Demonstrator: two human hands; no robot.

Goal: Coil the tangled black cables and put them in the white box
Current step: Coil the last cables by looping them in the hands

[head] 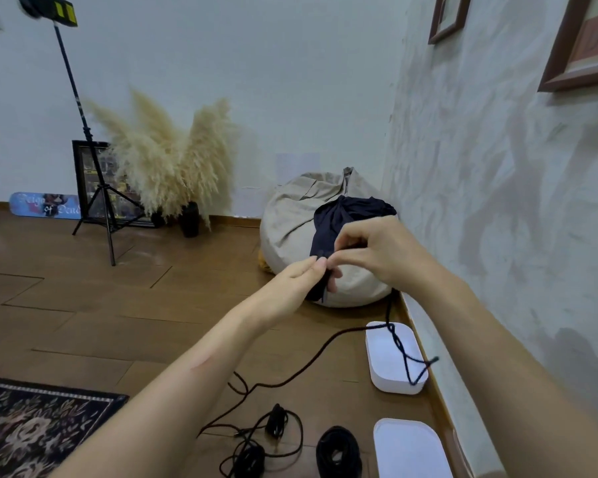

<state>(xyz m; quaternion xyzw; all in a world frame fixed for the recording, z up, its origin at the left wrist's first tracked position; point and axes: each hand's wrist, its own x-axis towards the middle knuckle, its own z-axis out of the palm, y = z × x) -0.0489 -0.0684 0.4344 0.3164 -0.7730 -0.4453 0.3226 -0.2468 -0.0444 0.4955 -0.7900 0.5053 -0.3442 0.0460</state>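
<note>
While they meet at frame centre, the left hand (pixel 296 282) and right hand (pixel 377 251) pinch the black cable (pixel 396 339). It hangs vertically over the white box (pixel 380 353), then trails lower-left towards coiled cables (pixel 339 450); a beanbag (pixel 290 219) sits behind.

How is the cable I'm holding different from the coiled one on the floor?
The held cable hangs loose and strung out, crossing the white box; the coiled cable lies wound in a tight ring. The left hand and right hand pinch the held cable; the coiled cable lies untouched. Both are black.
</note>
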